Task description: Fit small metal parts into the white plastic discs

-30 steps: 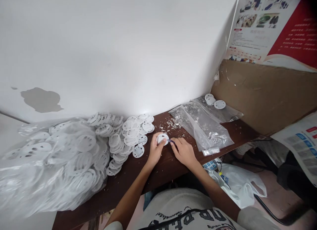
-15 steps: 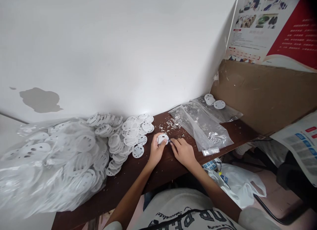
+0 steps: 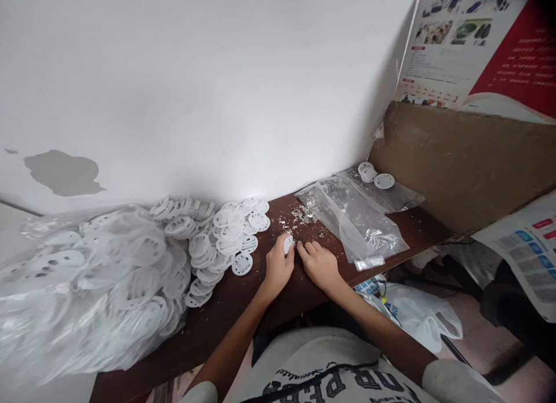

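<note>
My left hand [image 3: 278, 266] is closed on a round white plastic disc [image 3: 288, 244], which is tilted so that only part of its face shows. Just to its right, my right hand [image 3: 320, 266] has its fingers curled together, their tips close to the disc's edge. Anything between those fingertips is too small or hidden to make out. Left of my hands lies a heap of similar slotted white discs [image 3: 229, 245] on the dark brown table [image 3: 243, 301]. Tiny shiny metal pieces [image 3: 304, 214] are scattered beyond my fingers.
A large clear plastic bag full of discs [image 3: 95, 281] takes up the left side. Right of my hands lies a flat clear bag [image 3: 347, 215], with several discs [image 3: 384, 181] behind it. A white wall and a cardboard panel [image 3: 460, 160] border the table.
My left hand has turned the disc from nearly face-up to a steeper tilt. My right fingers have curled in, and the small dark thing at their tips no longer shows.
</note>
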`<state>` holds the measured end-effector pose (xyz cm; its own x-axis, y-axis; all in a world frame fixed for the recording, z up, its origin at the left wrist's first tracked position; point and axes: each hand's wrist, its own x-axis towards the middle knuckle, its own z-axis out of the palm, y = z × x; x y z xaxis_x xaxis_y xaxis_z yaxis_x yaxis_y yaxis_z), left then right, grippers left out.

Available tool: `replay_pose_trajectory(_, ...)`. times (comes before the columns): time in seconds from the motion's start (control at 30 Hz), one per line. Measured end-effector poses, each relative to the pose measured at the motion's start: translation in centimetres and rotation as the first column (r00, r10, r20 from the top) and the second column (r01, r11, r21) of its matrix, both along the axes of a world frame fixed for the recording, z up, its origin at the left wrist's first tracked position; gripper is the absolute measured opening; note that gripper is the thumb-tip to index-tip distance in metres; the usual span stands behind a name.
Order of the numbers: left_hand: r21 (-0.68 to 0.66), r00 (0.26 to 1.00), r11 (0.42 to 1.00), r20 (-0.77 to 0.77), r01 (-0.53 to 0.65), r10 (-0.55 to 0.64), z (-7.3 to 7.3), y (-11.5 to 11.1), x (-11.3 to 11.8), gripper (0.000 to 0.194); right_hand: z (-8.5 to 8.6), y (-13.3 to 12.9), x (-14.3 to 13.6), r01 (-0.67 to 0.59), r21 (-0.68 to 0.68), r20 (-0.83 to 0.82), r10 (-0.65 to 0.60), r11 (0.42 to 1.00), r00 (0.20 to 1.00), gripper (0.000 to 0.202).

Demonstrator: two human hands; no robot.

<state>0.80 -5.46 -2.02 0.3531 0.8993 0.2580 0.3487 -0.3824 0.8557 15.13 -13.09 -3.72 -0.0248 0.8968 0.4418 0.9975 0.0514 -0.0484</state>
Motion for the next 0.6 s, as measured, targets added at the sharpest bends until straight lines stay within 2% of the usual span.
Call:
replay_pose_trajectory(0.07, 0.030, 0.999, 1.000, -0.043, -0.004, 0.005, 0.0, 0.2, 0.0, 0.033, 0.3, 0.2, 0.4, -0.020, -0.008, 0.007, 0.020, 1.000, 1.000, 0.031)
replay_pose_trajectory(0.13, 0.014, 1.000, 1.000, -0.012, -0.007, 0.007, 0.0, 0.4, -0.2, 0.031, 0.7, 0.2, 1.0, -0.041, -0.014, -0.023, 0.041, 0.999, 0.999, 0.030)
replay_pose_trajectory(0.23, -0.084, 0.987, 0.996, 0.157, -0.023, 0.036, -0.2, 0.8, -0.3, 0.032, 1.1, -0.1, 2.1, -0.028, -0.004, -0.139, 0.028, 1.000, 0.990, 0.031)
replay_pose_trajectory(0.3, -0.170, 0.953, 0.985, 0.292, -0.031, 0.080, -0.5, 1.1, -0.4, 0.034, 1.3, -0.4, 2.6, -0.001, 0.007, -0.236, 0.002, 1.000, 0.972, 0.033)
replay_pose_trajectory(0.47, -0.433, 0.823, 0.901, 0.523, 0.032, 0.222, -0.5, 1.1, -0.1, 0.043, 1.7, -0.8, 2.9, 0.067, 0.031, -0.387, -0.050, 0.997, 0.921, 0.036)
replay_pose_trajectory(0.6, -0.539, 0.740, 0.831, 0.613, 0.136, 0.276, 0.5, 0.6, 0.3, 0.051, 1.9, -0.7, 2.8, 0.106, 0.062, -0.464, -0.066, 0.992, 0.883, 0.037)
